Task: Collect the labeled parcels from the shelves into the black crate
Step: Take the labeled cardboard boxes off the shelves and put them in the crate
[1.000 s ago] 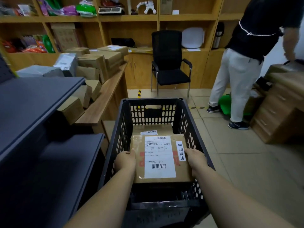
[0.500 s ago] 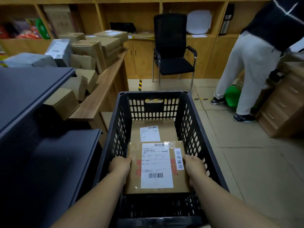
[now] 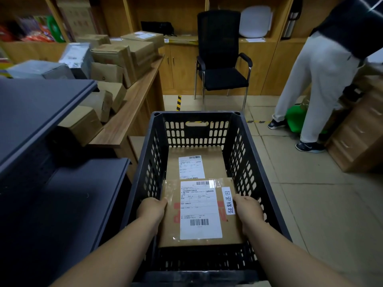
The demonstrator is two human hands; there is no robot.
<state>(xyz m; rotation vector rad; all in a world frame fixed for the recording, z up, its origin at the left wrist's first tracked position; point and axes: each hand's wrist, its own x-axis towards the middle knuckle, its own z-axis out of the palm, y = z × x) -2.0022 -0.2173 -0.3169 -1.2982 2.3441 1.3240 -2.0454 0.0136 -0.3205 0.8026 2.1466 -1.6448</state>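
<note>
Left hand (image 3: pixel 152 209) and right hand (image 3: pixel 248 210) grip the opposite long edges of a flat cardboard parcel (image 3: pixel 200 212), fingers curled under and hidden. The parcel sits inside the black crate (image 3: pixel 255 162), near end, long axis pointing away from the person, white label up, glossy tape at its corners. Its far edge overlaps a second labeled parcel (image 3: pixel 195 164). Perforated plastic walls. Plain cartons (image 3: pixel 116 59) crowd the wooden table (image 3: pixel 132 112); label text illegible.

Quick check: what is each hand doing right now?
Left hand: grips the labeled parcel's left edge.
Right hand: grips its right edge.
</note>
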